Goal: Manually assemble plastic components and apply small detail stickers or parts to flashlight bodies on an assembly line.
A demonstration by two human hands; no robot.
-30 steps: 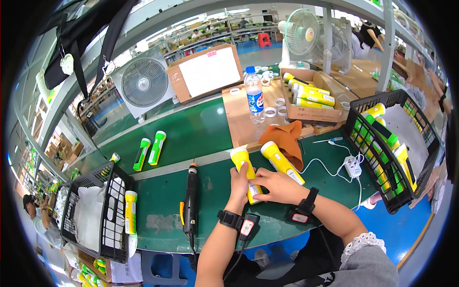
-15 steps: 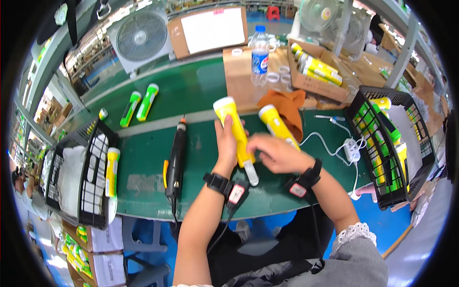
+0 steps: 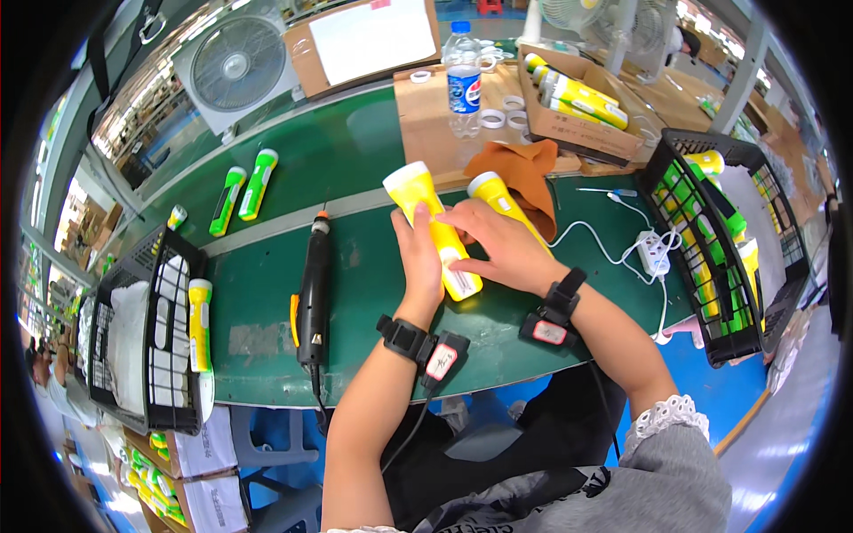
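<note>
My left hand (image 3: 421, 258) is wrapped around a yellow flashlight (image 3: 447, 244) with a white lens ring. The lens end tilts up and away to the left, and the tail end points toward me. From the right side, my right hand (image 3: 511, 247) grips the same flashlight, its thumb near the tail and its fingertips higher on the body. Behind the right hand lies a second yellow flashlight (image 3: 494, 190), partly hidden by it. An orange-brown cloth (image 3: 524, 173) is bunched beside that one. On the left, a black electric screwdriver (image 3: 313, 289) rests on the green table (image 3: 258, 293).
Black plastic baskets stand left (image 3: 194, 247) and right (image 3: 711, 140); the right one holds several flashlights. Two green flashlights (image 3: 258, 184) lie at the back. A yellow flashlight (image 3: 200, 327), a bottle (image 3: 463, 87), a cardboard box (image 3: 582, 133) and a white power strip (image 3: 653, 253) are around.
The pale strip that stuck out of the flashlight's tail no longer shows. My right hand has moved from beside the tail onto the flashlight's body. The view has shifted slightly.
</note>
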